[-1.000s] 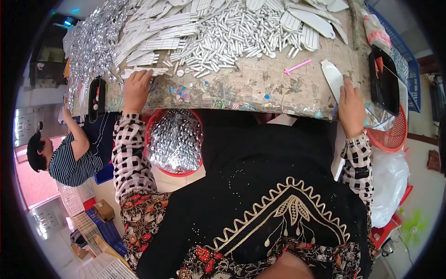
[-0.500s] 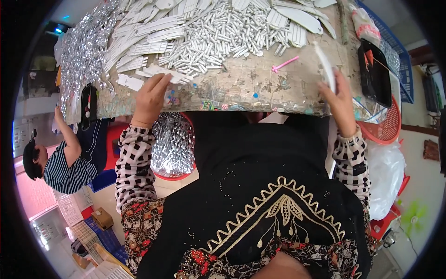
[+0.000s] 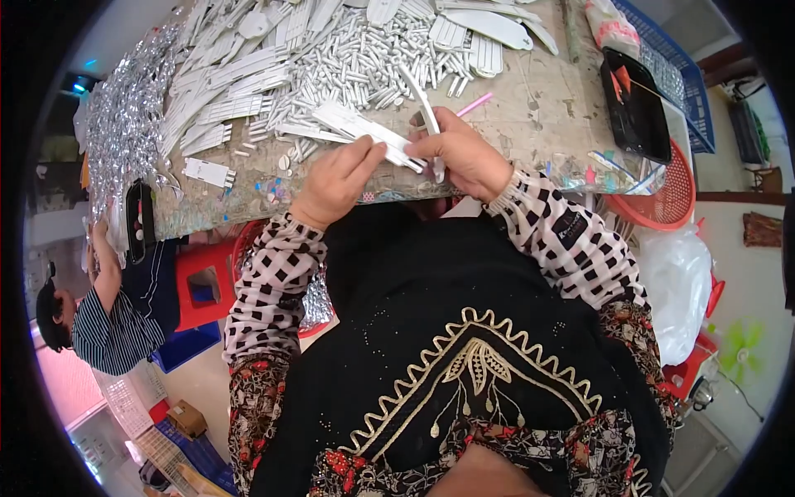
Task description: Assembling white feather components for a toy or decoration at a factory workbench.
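Observation:
Over the near edge of the table my two hands are close together. My left hand pinches a flat white plastic strip with slots and prongs at its end. My right hand is closed on a curved, narrow white plastic piece standing up from the fingers. Its thumb and fingers also meet the pronged end of the strip. Whether the two pieces are joined is hidden by the fingers. Just beyond my right hand lies a pink stick, partly covered by it.
Small white pins are heaped at the far middle, with slotted white pieces to their left. A loose white piece, silver tinsel and a black tray lie around. A red basket stands right; a person is at left.
My right hand has swung left with the curved white piece, from the table's right side to the strip. My left hand has shifted right and lifted the flat strip.

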Tool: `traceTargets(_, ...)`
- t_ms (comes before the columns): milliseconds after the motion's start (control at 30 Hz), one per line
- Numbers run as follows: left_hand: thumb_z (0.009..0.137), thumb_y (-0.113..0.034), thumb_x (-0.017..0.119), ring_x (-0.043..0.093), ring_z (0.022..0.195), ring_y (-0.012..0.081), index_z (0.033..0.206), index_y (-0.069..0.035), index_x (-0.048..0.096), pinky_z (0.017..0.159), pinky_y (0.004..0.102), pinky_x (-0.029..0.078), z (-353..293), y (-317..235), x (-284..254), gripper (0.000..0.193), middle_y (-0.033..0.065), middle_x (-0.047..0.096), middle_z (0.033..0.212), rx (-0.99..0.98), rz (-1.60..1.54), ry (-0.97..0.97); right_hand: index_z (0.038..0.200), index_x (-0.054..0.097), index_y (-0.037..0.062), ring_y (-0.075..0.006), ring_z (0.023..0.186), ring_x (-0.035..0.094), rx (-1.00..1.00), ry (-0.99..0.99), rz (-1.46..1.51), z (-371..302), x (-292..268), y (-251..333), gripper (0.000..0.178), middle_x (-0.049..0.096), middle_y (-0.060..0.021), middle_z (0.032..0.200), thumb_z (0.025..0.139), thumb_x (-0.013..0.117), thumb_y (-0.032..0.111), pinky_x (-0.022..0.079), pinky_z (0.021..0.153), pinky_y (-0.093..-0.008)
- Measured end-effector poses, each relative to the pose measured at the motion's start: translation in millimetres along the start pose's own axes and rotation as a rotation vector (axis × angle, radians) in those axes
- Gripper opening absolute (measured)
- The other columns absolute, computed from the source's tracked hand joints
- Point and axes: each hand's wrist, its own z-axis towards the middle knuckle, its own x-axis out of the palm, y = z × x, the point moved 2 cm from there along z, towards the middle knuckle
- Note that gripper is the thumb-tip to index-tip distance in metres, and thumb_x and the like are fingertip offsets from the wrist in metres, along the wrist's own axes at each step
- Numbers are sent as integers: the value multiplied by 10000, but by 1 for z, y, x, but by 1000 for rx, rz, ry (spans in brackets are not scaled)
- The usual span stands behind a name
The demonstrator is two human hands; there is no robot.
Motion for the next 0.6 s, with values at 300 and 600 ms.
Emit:
traceTargets(300, 829, 11, 645, 627, 842, 204, 1156, -11, 587, 724, 297, 527, -24, -3, 17, 333, 132, 585, 1121, -448, -447, -278, 1169, 453, 2, -173, 884, 556, -239, -84, -181, -8, 1, -3, 484, 528, -87, 988, 724, 615, -100, 478, 752, -277)
traceTargets(600, 949, -457, 508, 613, 967, 230, 1363, -105, 382, 952, 435, 460, 73, -2, 3, 558, 110, 592, 1025, -1089, -2027, -696, 1210, 458, 13, -185, 883, 632, -180, 21, 111, -45, 15, 13, 511, 604, -88, 996, 741, 640, -81, 525, 775, -303)
